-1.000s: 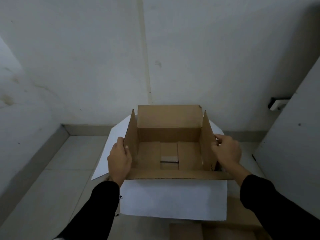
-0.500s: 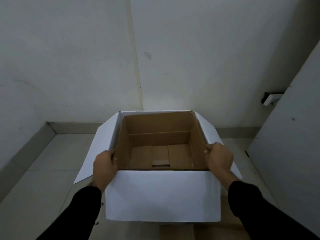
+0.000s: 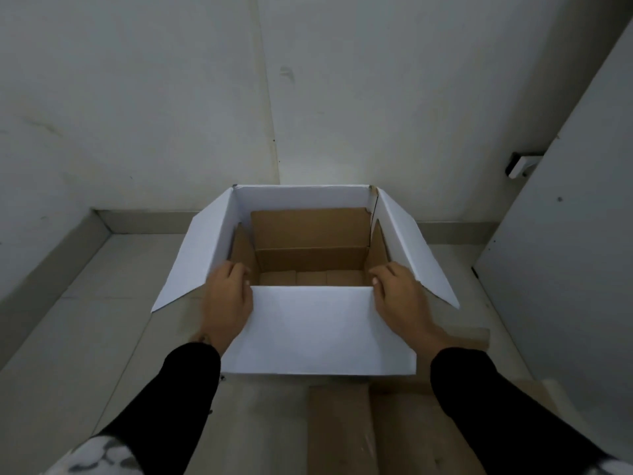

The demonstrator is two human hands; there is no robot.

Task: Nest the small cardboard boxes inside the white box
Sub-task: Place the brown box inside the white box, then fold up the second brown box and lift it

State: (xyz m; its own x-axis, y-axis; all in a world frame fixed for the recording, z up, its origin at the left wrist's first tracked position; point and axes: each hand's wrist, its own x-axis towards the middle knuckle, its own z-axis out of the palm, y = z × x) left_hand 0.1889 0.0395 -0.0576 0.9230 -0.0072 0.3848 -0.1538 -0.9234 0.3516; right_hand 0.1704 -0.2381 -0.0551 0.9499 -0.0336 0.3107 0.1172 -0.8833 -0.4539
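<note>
A white box stands open on the floor in front of me, its side flaps splayed outward. A brown cardboard box sits down inside it, open at the top, with its back flap upright against the white back wall. My left hand is at the near left corner, fingers curled over the rim onto the brown box's left side flap. At the near right corner my right hand does the same on the right side flap. The brown box's near wall is hidden behind the white front wall.
Flattened brown cardboard lies on the tiled floor under and in front of the white box. A white panel rises close on the right. Walls enclose the corner behind and at the left.
The brown box has gone from above the white box down into it, sinking lower. Both hands followed it down to the white box's near corners.
</note>
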